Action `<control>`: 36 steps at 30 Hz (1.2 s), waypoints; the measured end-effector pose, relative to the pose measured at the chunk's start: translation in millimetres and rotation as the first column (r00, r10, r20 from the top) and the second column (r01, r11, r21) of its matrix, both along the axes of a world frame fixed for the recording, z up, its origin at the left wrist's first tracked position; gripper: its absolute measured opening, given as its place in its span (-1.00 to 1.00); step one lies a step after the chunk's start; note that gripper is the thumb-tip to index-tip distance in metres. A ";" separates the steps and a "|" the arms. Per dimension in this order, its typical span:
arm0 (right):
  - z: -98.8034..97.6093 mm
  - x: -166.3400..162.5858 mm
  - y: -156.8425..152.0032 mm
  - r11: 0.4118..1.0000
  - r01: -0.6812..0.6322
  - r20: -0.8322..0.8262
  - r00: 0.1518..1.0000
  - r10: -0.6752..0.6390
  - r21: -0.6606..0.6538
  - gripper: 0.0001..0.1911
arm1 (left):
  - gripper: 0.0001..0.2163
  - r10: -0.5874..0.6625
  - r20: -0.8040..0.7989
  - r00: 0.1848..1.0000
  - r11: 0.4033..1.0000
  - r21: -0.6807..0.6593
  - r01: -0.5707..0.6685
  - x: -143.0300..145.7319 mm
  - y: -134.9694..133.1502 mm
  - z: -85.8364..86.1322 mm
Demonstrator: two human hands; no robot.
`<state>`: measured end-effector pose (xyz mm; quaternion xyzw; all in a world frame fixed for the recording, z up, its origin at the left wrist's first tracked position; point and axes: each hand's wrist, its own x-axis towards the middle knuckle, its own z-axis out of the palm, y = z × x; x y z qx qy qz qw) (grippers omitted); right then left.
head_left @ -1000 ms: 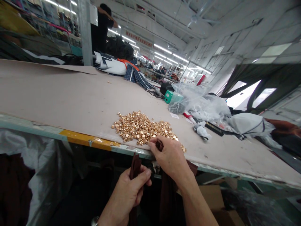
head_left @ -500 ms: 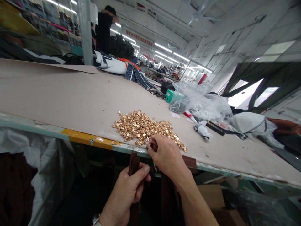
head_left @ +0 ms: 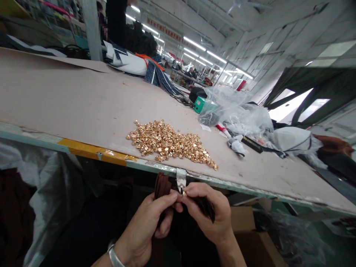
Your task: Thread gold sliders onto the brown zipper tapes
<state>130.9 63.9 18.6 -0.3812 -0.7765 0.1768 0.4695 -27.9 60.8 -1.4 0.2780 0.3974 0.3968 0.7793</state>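
A heap of small gold metal pieces (head_left: 169, 144) lies on the brown-paper table top (head_left: 83, 100) near its front edge. Below that edge, my left hand (head_left: 150, 226) is closed on a dark brown strip (head_left: 162, 187) that hangs down. My right hand (head_left: 213, 215) is closed too, pinching a small gold piece (head_left: 183, 193) at its fingertips and holding another dark brown strip (head_left: 205, 205). The fingertips of both hands meet just under a metal clip (head_left: 181, 179) on the table edge.
Clear plastic bags (head_left: 239, 115), a green box (head_left: 200, 104), a black device and white bundles crowd the table's right end. Striped and white fabric (head_left: 144, 70) lies at the back. Yellow tape (head_left: 91, 152) marks the edge. Cardboard boxes (head_left: 250, 230) stand below right.
My right hand has left the gold heap on the table and dropped below the edge to meet my left hand. The left hand rose slightly with its strip.
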 end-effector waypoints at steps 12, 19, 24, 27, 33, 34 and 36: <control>-7.0 -0.4 -0.9 0.998 -0.013 0.029 1.000 0.012 0.056 -0.65 | -0.83 0.009 -0.007 1.000 1.000 -0.005 -0.009 -1.5 -1.9 0.3; -2.0 -6.4 4.9 0.976 0.131 -0.054 0.988 -0.142 -0.174 -0.89 | -0.86 0.004 -0.031 1.000 1.000 0.015 -0.003 -2.1 -1.1 2.3; -1.1 -12.1 -2.6 0.867 0.170 -0.199 0.936 -0.291 -0.469 -0.92 | -0.84 -0.042 0.031 0.999 0.997 0.070 0.040 -4.8 -5.6 4.1; 0.5 -17.7 -12.8 0.804 0.070 -0.285 0.914 -0.289 -0.591 -0.84 | -0.76 -0.147 0.034 0.989 0.983 0.120 0.142 -6.2 -9.8 5.7; 0.9 -29.9 -23.8 0.706 -0.115 -0.435 0.852 -0.291 -0.699 -0.80 | -0.55 -0.152 -0.017 0.988 0.978 0.143 0.152 -2.1 -16.4 8.8; 0.7 -29.8 -24.1 0.706 -0.133 -0.460 0.837 -0.296 -0.696 -0.77 | -0.52 -0.103 -0.021 0.994 0.989 0.104 0.105 -1.2 -15.8 9.5; 0.8 -28.1 -24.1 0.711 -0.143 -0.487 0.817 -0.307 -0.689 -0.74 | -0.52 -0.005 -0.051 0.999 1.000 0.005 0.005 -0.1 -13.0 10.7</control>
